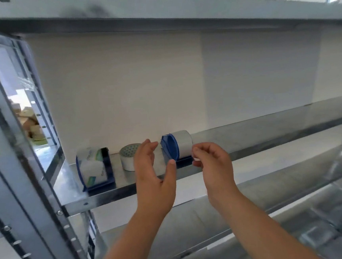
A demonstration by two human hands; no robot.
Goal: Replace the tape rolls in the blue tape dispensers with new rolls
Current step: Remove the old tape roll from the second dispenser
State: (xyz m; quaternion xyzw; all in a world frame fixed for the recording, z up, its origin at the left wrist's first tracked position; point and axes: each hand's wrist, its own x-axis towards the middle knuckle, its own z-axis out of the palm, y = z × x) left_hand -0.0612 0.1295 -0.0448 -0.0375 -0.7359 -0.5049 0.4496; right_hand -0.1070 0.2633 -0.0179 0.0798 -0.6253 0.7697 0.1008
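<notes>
Two blue tape dispensers stand on a metal shelf [269, 125]. The left dispenser [96, 169] holds a white roll with green print. The right dispenser [175, 149] holds a plain white roll [183, 142]. Between them a loose white tape roll [128, 155] lies flat. My left hand [153, 178] is spread just left of the right dispenser, its thumb touching the blue side. My right hand [214, 162] is at that dispenser's right end, fingertips pinched together at the roll's lower edge, seemingly on the tape end.
The metal shelving has an upper shelf [176, 11] overhead and lower shelves [255, 204] beneath my arms. A steel upright [26, 183] rises at the left. A white wall backs the shelf. The shelf runs bare to the right of the dispensers.
</notes>
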